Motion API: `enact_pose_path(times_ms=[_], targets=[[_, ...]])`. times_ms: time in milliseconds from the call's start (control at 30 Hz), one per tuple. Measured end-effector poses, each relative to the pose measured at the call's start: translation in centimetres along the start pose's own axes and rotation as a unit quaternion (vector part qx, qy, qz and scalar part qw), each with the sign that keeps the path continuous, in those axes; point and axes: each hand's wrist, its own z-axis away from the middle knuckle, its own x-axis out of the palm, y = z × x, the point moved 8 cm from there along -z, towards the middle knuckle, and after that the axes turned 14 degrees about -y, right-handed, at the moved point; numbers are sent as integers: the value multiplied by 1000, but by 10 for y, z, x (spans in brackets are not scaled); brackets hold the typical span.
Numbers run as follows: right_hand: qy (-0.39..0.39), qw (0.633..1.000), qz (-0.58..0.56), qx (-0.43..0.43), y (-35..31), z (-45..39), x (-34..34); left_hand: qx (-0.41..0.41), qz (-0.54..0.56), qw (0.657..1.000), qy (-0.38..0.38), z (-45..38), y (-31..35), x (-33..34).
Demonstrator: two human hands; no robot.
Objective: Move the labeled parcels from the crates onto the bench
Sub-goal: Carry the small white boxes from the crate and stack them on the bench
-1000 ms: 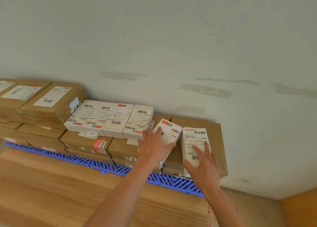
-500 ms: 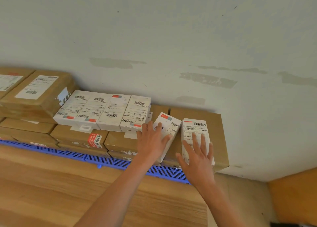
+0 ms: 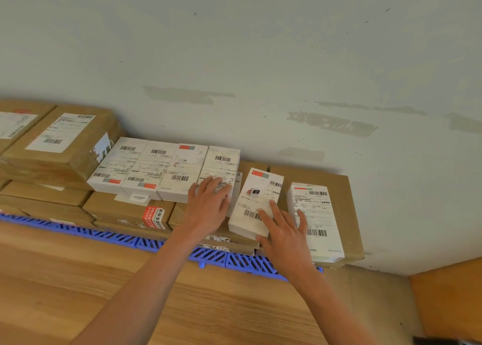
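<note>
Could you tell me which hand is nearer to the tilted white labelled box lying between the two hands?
Right. The right hand lies on the tilted white labelled box, fingers on its label; the left hand rests on the neighbouring white box, just beside it.

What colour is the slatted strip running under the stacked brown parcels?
Blue, with a lattice pattern of slots; the head view shows the slatted strip plainly.

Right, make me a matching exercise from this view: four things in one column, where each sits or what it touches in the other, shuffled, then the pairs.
Things
1. left hand
2. right hand
3. tilted white box
4. blue grid

Places
A. between the wooden bench and the brown cartons
B. fingers on the end box of the white row
C. lies alone between the two hands
D. fingers spread over the tilted box and the box with the big label

Pairs: 1-B, 2-D, 3-C, 4-A
</note>
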Motion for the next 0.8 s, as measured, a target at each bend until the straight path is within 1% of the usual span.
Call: enact_pose_path(times_ms=[267, 467, 700, 800], targets=[[-15, 999, 33, -2, 1, -46, -14, 11, 19, 1000, 8, 2, -1, 1], [-32, 999, 30, -1, 2, -76, -11, 18, 14, 1000, 15, 1, -3, 4], [-45, 999, 9, -9, 3, -73, -12, 19, 1, 1000, 13, 2, 0, 3], [-10, 999, -37, -8, 10, -51, -29, 11, 5, 1000, 2, -1, 1, -2]])
